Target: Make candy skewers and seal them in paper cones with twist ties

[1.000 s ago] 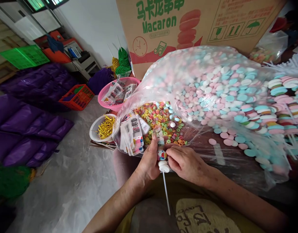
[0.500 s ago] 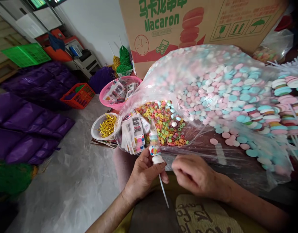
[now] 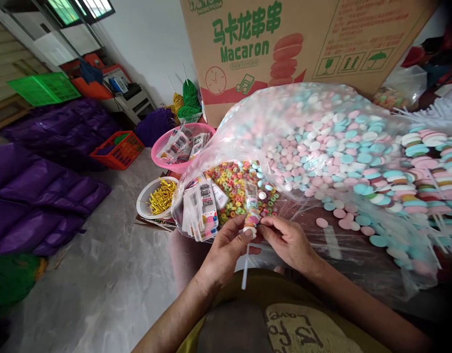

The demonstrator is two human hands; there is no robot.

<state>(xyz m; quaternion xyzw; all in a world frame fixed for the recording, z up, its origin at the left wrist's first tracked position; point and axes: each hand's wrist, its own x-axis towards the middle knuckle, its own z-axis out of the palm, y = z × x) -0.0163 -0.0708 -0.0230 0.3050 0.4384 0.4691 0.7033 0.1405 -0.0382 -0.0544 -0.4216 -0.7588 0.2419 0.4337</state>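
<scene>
A candy skewer point(image 3: 251, 219) on a white stick point(image 3: 245, 272) points away from me, with a clear printed wrapper point(image 3: 251, 193) around its upper part. White candy shows at its lower end. My left hand point(image 3: 228, 250) is closed on the skewer near the bottom, thumb on the white pieces. From the other side, the fingertips of my right hand point(image 3: 290, 240) pinch at the wrapper's lower edge; what exactly lies between them is hard to see. Just beyond the hands are small ring candies point(image 3: 229, 184) and a stack of flat printed wrappers point(image 3: 201, 211).
A large clear bag of pink, white and blue candy discs point(image 3: 321, 142) spreads rightward, beside assembled skewers point(image 3: 432, 171). Left stand a white bowl of gold twist ties point(image 3: 162, 197) and a pink basket point(image 3: 167, 163) of wrapped packets. A cardboard box point(image 3: 244, 59) rises behind.
The right hand moved away from the skewer, then came back to its wrapper. The left hand shifted its hold to the lower end, and the skewer now stands straighter.
</scene>
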